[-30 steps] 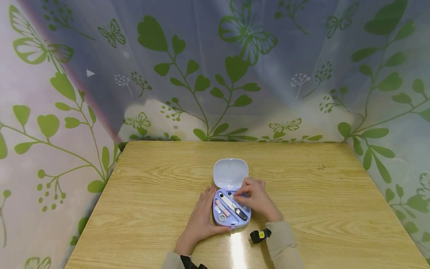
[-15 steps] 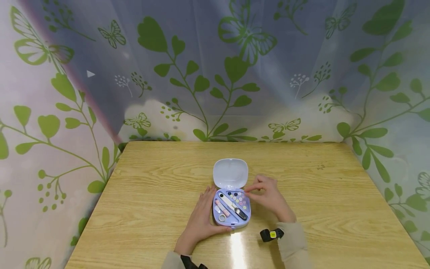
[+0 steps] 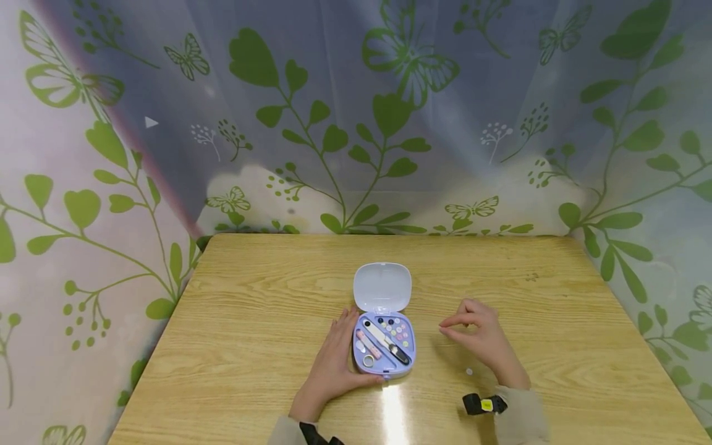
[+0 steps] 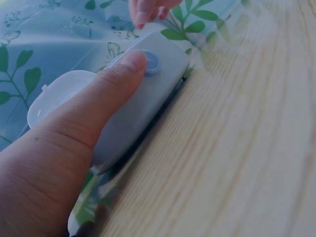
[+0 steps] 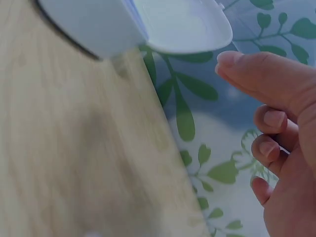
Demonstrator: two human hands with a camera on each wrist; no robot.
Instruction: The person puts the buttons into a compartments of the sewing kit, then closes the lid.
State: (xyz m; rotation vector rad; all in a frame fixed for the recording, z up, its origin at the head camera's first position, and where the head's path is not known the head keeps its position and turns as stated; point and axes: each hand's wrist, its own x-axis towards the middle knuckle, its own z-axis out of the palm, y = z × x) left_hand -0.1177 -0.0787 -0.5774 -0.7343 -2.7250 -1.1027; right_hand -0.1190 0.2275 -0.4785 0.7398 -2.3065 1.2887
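Note:
A lilac sewing kit box (image 3: 384, 367) stands on the table with its lid (image 3: 381, 285) raised. My left hand (image 3: 329, 364) holds it by the left side, its thumb (image 4: 111, 81) at the front catch (image 4: 152, 62). Right of the box, above the table, my right hand (image 3: 479, 330) has thumb and forefinger tips pinched together. A button from the box is pinched there, hidden by the fingertips. The box holds several small buttons (image 3: 398, 337), a white-and-black tool (image 3: 385, 342) across the middle, a pink-and-white tube (image 3: 368, 344) and a ring (image 3: 368, 361).
A pale button (image 3: 469, 371) lies on the wooden table (image 3: 267, 296) below my right hand. Cloth with green leaves and butterflies (image 3: 356, 154) hangs behind the table and along its sides. A black wrist camera (image 3: 484, 405) sits at my right sleeve.
My right hand has left the button compartment and moved right, away from the box, with its fingertips pinched. The pale button on the table has come into view. My left hand stays put.

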